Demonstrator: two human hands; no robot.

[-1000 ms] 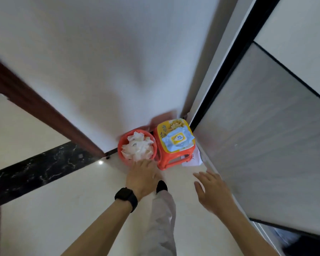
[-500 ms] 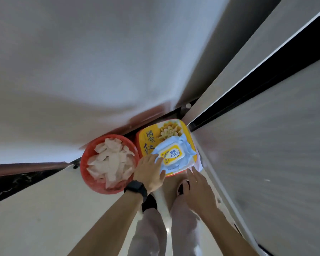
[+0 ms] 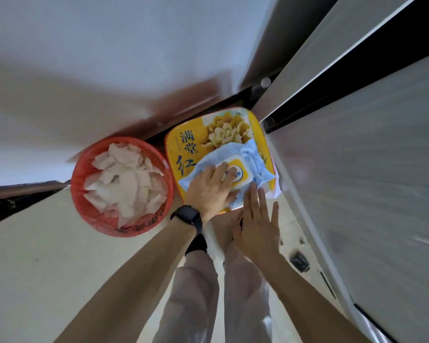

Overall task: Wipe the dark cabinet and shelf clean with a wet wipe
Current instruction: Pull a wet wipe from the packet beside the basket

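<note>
I am laying my left hand (image 3: 209, 191) flat on the wet-wipe pack (image 3: 259, 157), fingers stretched onto its yellow flip lid (image 3: 240, 173). I judge this is pinning the soft pack down for opening. My right hand (image 3: 258, 226) is waiting just beside it, fingers straight and spread, tips touching the pack's near edge, ready to draw a wipe. The pack is lying on a yellow stool top (image 3: 183, 149). Left of my left wrist, an orange basket (image 3: 81, 194) is holding crumpled wipes.
</note>
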